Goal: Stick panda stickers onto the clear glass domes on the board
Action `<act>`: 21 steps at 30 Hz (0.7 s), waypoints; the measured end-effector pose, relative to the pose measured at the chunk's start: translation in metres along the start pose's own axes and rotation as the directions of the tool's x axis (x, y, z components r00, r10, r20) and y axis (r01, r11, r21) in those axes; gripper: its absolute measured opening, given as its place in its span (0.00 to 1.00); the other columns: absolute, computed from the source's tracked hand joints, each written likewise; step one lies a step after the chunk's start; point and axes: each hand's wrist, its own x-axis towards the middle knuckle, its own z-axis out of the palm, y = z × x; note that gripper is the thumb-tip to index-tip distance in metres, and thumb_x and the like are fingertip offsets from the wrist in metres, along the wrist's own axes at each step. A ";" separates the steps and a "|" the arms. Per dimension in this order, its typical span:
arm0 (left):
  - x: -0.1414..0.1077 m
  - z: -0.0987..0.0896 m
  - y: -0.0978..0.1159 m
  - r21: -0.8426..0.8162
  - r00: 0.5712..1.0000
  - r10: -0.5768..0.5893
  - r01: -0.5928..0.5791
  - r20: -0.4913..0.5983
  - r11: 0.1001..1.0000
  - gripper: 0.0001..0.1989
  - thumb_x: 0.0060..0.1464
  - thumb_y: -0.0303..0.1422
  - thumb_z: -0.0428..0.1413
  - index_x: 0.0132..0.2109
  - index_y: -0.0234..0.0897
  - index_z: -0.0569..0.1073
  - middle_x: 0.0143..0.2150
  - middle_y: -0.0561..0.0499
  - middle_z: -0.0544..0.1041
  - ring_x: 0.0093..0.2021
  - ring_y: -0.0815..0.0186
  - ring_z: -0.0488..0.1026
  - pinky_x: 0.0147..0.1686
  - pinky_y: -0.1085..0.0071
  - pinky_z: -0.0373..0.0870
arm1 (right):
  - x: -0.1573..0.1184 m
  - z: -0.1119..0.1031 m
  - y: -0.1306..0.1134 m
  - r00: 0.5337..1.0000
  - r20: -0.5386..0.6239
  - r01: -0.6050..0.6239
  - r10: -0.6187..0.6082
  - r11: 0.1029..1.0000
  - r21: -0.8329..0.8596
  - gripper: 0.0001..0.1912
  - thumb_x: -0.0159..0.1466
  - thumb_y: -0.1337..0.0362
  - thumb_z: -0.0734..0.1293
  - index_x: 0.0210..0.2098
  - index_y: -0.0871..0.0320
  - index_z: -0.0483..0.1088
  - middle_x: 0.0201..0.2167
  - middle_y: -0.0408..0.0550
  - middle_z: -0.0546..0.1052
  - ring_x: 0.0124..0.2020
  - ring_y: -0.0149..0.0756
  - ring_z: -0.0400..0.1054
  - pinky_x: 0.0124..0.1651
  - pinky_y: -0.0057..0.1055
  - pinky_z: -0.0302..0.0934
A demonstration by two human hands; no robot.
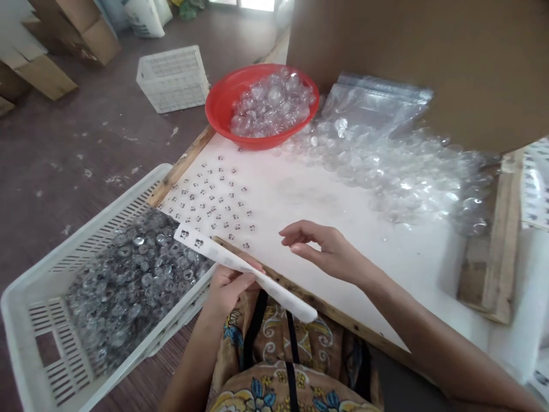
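My left hand [231, 284] is closed on a white strip of printed sticker sheet [274, 289], which slants across the table's near edge. Two small dark printed figures show at the strip's upper left end. Above the white tabletop [300, 200], my right hand [323, 249] has bent fingers, with a gap between thumb and forefinger and nothing visible in it. To its left, many small dark printed figures [221, 200] lie scattered over the white surface. Clear, shiny plastic round pieces [412, 171] are heaped on the tabletop's far right side.
A red basin [223, 100] of clear round pieces stands at the back, beside a clear plastic bag [373, 103]. Left of the table, a white crate [19, 315] holds clear pieces. Wooden strips [501, 240] edge the table. Another white crate [171, 80] sits on the floor.
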 end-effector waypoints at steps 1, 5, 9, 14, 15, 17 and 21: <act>0.001 0.004 0.002 0.065 1.000 -0.001 0.000 0.019 0.998 0.09 0.50 0.38 0.64 0.36 0.37 0.78 0.31 0.49 0.77 0.33 0.61 0.75 0.35 0.66 0.72 | 0.004 0.005 -0.003 0.999 -0.043 0.010 -0.010 1.000 -0.015 0.12 0.64 0.58 0.67 0.45 0.56 0.72 0.38 0.49 0.79 0.39 0.35 0.74 0.41 0.32 0.69; 0.003 0.020 -0.001 0.307 0.999 -0.031 0.018 0.040 0.952 0.11 0.53 0.40 0.61 0.33 0.35 0.77 0.29 0.49 0.76 0.31 0.61 0.72 0.33 0.67 0.69 | 0.024 0.033 -0.022 0.990 -0.078 0.124 -0.122 0.992 0.026 0.11 0.61 0.61 0.70 0.43 0.56 0.72 0.38 0.47 0.78 0.38 0.33 0.73 0.42 0.32 0.68; -0.002 0.025 -0.011 0.422 0.999 -0.033 0.015 0.036 0.906 0.14 0.56 0.41 0.57 0.30 0.35 0.74 0.27 0.48 0.75 0.29 0.61 0.71 0.30 0.67 0.68 | 0.039 0.057 -0.034 0.988 -0.115 0.112 -0.103 0.991 0.076 0.08 0.59 0.63 0.72 0.37 0.56 0.72 0.34 0.44 0.78 0.33 0.31 0.71 0.39 0.31 0.68; -0.010 0.019 -0.017 0.510 1.000 0.012 -0.013 0.005 0.860 0.12 0.59 0.39 0.55 0.33 0.35 0.74 0.30 0.48 0.77 0.31 0.60 0.72 0.32 0.68 0.67 | 0.039 0.070 -0.034 0.989 -0.147 0.014 0.000 0.996 0.093 0.05 0.57 0.65 0.72 0.32 0.56 0.72 0.30 0.43 0.77 0.30 0.30 0.69 0.35 0.29 0.65; -0.011 0.018 -0.019 0.522 1.000 0.017 -0.012 -0.004 0.853 0.12 0.59 0.39 0.55 0.33 0.35 0.74 0.30 0.47 0.77 0.31 0.60 0.72 0.32 0.68 0.67 | 0.038 0.071 -0.033 0.989 -0.145 -0.003 0.017 0.995 0.096 0.05 0.57 0.66 0.72 0.32 0.57 0.72 0.29 0.43 0.77 0.30 0.30 0.69 0.35 0.29 0.65; -0.013 0.016 -0.021 0.536 0.999 0.029 -0.011 -0.025 0.844 0.12 0.59 0.39 0.54 0.34 0.35 0.75 0.31 0.47 0.77 0.31 0.59 0.72 0.32 0.67 0.67 | 0.037 0.074 -0.031 0.990 -0.129 -0.044 0.062 0.990 0.137 0.06 0.56 0.66 0.72 0.32 0.57 0.71 0.29 0.42 0.76 0.29 0.30 0.68 0.34 0.30 0.65; -0.014 0.013 -0.026 0.531 0.998 0.021 0.010 -0.052 0.848 0.12 0.56 0.40 0.57 0.35 0.35 0.76 0.33 0.46 0.78 0.35 0.57 0.73 0.37 0.65 0.69 | 0.035 0.077 -0.026 0.987 -0.061 -0.126 0.150 0.947 0.294 0.08 0.55 0.64 0.72 0.34 0.58 0.71 0.30 0.44 0.75 0.29 0.30 0.68 0.33 0.30 0.64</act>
